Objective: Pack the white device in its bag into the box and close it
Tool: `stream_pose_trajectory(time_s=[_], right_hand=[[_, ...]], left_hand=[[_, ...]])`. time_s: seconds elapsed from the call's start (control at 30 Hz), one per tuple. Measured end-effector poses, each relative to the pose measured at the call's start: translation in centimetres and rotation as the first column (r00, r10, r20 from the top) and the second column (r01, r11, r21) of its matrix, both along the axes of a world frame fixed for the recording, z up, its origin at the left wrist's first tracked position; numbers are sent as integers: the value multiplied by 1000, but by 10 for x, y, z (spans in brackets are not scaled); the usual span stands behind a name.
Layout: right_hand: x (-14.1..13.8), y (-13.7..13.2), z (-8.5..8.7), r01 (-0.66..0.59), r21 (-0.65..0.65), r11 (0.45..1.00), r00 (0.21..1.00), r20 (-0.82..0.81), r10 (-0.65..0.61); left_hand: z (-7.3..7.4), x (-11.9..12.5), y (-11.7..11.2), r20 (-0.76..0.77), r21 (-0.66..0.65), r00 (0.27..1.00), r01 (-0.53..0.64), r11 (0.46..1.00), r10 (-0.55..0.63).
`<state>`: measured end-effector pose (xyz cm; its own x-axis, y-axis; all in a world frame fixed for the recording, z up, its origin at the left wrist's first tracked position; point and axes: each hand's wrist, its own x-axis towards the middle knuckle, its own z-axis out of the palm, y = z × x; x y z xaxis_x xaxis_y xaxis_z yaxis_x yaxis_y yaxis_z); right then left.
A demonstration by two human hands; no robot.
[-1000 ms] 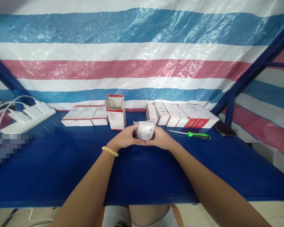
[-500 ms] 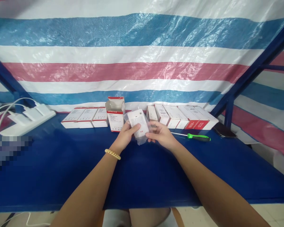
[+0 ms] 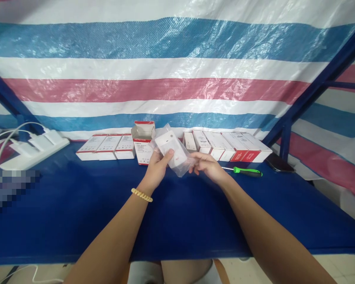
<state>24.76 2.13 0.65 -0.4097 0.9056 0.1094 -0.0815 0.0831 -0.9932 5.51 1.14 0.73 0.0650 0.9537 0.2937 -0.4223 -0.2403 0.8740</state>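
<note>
Both hands (image 3: 180, 165) around bagged white device (image 3: 169, 148)

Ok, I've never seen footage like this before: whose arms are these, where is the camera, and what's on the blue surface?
No machine is in view: the camera sits on a person's head and looks down at their own two bare arms. The left hand, with a yellow bracelet at the wrist, grips a white device wrapped in a clear plastic bag. The right hand pinches the bag's lower edge. On the blue table lie two rows of small white-and-red boxes, one open box standing upright, a green-handled screwdriver, a dark phone and a white power strip with plugs. A striped tarp hangs behind.
</note>
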Motion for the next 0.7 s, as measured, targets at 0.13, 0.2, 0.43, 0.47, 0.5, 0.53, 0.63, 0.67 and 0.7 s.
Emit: stream_pose_trajectory(time_s=[0.13, 0.2, 0.43, 0.47, 0.5, 0.53, 0.63, 0.67, 0.7], right_hand=[[0, -3, -1, -29, 47, 998, 999, -22, 30], [4, -6, 2, -116, 77, 990, 993, 23, 115], [0, -14, 6, -210, 439, 874, 935, 352, 49], [-3, -14, 5, -182, 511, 840, 920, 390, -38], [-6, -15, 3, -150, 572, 807, 908, 403, -117], [-9, -15, 1, -118, 616, 779, 898, 400, -181], [-15, -15, -4, -43, 673, 738, 896, 353, -269], [-16, -15, -5, -24, 680, 733, 901, 332, -279], [-17, -14, -6, 2, 685, 729, 905, 309, -292]], left_hand=[[3, -2, -1, -17, -104, 999, 26, 994, -28], [5, -3, -3, -15, -178, 999, 34, 983, -37], [4, -7, -2, 33, -476, 971, 224, 850, -237], [3, -7, -1, 50, -492, 970, 230, 840, -236], [2, -8, 0, 63, -506, 972, 228, 832, -228], [0, -8, 1, 71, -521, 973, 222, 824, -218], [-3, -8, 2, 47, -568, 977, 199, 799, -210], [-3, -8, 2, 21, -582, 976, 188, 791, -217], [-4, -8, 2, -23, -595, 973, 171, 785, -230]])
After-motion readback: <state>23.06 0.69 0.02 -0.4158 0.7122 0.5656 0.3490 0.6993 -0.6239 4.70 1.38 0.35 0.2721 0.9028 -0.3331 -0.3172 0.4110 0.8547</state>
